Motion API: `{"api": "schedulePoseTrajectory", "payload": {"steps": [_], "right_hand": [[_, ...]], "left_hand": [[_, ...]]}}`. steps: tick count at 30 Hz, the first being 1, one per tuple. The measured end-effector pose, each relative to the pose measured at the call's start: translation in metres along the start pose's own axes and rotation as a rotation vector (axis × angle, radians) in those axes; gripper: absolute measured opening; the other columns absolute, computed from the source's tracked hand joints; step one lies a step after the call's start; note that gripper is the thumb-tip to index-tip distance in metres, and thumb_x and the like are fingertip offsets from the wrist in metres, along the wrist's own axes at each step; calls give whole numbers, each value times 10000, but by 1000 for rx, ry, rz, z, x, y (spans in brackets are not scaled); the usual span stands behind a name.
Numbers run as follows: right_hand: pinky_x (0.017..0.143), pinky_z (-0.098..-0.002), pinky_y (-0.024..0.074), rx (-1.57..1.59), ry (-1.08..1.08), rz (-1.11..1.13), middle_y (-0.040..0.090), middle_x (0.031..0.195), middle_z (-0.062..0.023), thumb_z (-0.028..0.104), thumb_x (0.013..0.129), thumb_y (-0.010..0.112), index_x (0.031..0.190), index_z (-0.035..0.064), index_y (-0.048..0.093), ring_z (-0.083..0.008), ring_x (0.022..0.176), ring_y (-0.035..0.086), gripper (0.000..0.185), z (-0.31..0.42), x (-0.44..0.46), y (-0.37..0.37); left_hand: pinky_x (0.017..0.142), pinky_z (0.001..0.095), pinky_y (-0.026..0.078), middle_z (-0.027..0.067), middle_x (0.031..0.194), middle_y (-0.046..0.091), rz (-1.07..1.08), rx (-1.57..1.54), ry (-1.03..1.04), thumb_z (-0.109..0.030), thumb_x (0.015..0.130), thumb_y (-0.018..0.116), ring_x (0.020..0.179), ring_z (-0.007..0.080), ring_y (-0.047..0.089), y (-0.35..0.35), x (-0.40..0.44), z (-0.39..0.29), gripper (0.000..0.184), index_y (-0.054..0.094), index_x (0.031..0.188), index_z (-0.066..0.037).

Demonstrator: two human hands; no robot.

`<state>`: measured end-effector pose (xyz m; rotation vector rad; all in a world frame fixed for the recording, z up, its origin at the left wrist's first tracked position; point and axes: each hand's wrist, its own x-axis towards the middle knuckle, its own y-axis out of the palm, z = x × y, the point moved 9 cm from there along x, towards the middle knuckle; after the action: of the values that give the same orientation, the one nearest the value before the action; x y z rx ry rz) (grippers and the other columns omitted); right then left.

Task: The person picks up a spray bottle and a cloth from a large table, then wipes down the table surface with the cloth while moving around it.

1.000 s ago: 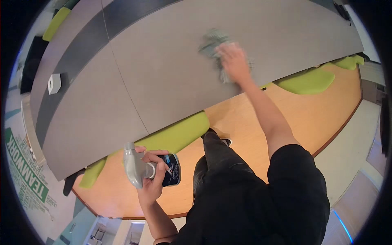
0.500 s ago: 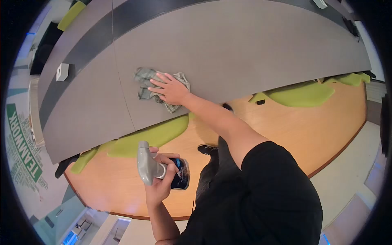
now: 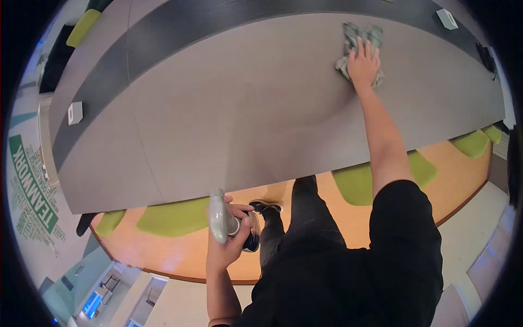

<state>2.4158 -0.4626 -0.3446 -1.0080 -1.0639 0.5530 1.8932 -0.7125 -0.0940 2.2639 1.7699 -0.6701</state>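
Observation:
A crumpled grey-green cloth [image 3: 376,34] lies on the grey tabletop [image 3: 218,109], toward the far right. My right hand [image 3: 364,62] presses flat on it, fingers spread and pointing away from me. Close to my body, in front of the table's near edge, my left hand [image 3: 235,240] is wrapped round the neck of a spray bottle [image 3: 220,218]. The bottle has a grey spray head and a dark body, partly hidden by my fingers.
Green chairs [image 3: 174,218] are tucked along the table's near edge, more of them [image 3: 354,185] to the right. Small white boxes stand on the dark band at left [image 3: 75,113] and right [image 3: 447,19]. My legs are close to the table edge.
My right hand and the cloth first swept left across the tabletop, then far to the right and away from me. The spray bottle stays in my left hand. The view has shifted.

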Motion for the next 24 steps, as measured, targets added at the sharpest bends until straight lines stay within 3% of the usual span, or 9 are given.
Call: {"api": "schedulePoseTrajectory", "payload": {"steps": [3,4,6,9,13,16,19,21,24], "right_hand": [[1294,-634,278,-140,124,32,476,1747,-135,404,1101,546,1659,169,554,-505,1604,357,606,-37,-60,-48],[1298,-663,263,-83,83,121,429,1771,-152,380,1096,567,1651,113,551,-511,1619,329,616,67,-103,-62],[1330,-666,219,113,-165,361,371,1796,-174,382,1057,623,1682,102,495,-522,1643,283,697,133,-143,-98],[1353,-614,234,611,-657,560,359,1817,-53,372,948,763,1713,326,457,-399,1681,280,825,260,-224,-125],[1365,-579,235,801,-1019,555,430,1778,-26,385,958,764,1687,350,493,-326,1679,311,778,351,-219,-108],[1350,-590,256,517,-916,335,477,1749,-10,418,1041,660,1655,357,538,-348,1643,368,629,299,-96,-55],[1262,-642,360,29,-427,143,511,1724,-29,404,1086,584,1661,307,529,-401,1586,431,586,142,35,15],[1231,-606,399,-25,-201,-64,596,1642,-100,394,1095,568,1630,253,569,-407,1501,534,553,3,51,29],[1249,-632,348,-292,-182,124,481,1747,-120,380,1122,517,1652,154,556,-495,1580,405,577,-116,6,26]], "left_hand": [[1060,436,535,60,957,648,2,-11,-4,25,1034,714,1161,270,723,39,2,-9,579,362,1494,5],[1059,435,536,60,956,647,21,9,-4,34,1033,709,1162,270,722,-29,18,2,579,361,1495,5],[1057,434,538,59,953,646,43,58,24,53,1031,699,1164,271,718,5,25,-9,578,357,1496,5],[1056,437,540,60,954,643,81,39,-8,69,1025,689,1164,271,715,34,36,-20,578,357,1493,4],[1056,434,543,57,959,638,82,60,32,50,1028,700,1164,263,716,18,42,-25,544,389,1472,-1],[1059,432,544,54,988,638,37,57,26,26,1031,714,1162,259,718,20,33,-29,492,439,1437,-3],[1066,438,542,56,1037,633,-2,96,46,16,1025,726,1162,259,720,6,30,-17,433,498,1393,-5],[1067,446,542,60,1036,632,-24,91,34,24,1022,721,1160,264,721,5,24,-13,456,481,1409,-7],[1074,456,536,61,998,643,-41,56,20,43,1019,702,1156,278,722,8,18,-8,530,426,1469,-4]]}}
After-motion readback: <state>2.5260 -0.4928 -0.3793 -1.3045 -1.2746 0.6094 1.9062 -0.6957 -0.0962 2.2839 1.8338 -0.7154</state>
